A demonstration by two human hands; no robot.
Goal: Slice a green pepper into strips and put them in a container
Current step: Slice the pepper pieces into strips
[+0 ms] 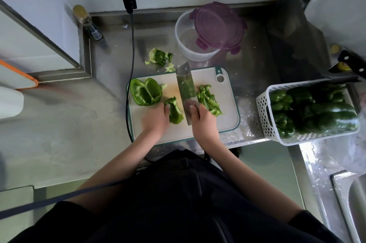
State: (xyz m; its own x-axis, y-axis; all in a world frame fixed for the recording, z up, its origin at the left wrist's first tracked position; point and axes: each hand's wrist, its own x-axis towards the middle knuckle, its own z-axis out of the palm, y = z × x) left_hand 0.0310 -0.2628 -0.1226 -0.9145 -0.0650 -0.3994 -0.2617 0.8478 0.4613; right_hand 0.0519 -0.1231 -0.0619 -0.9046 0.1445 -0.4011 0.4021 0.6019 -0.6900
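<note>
A white cutting board with a green rim lies on the steel counter. My right hand grips the handle of a cleaver, whose blade stands on the board. To the blade's right lies a pile of pepper strips. My left hand holds down a green pepper piece just left of the blade. A hollow pepper half lies at the board's left end. Behind the board stands a clear round container with a purple lid leaning across its rim.
Pepper core and scraps lie on the counter behind the board. A white perforated basket of whole green peppers stands at the right. Another knife lies behind it. A black cable runs down past the board's left edge. A sink is at lower right.
</note>
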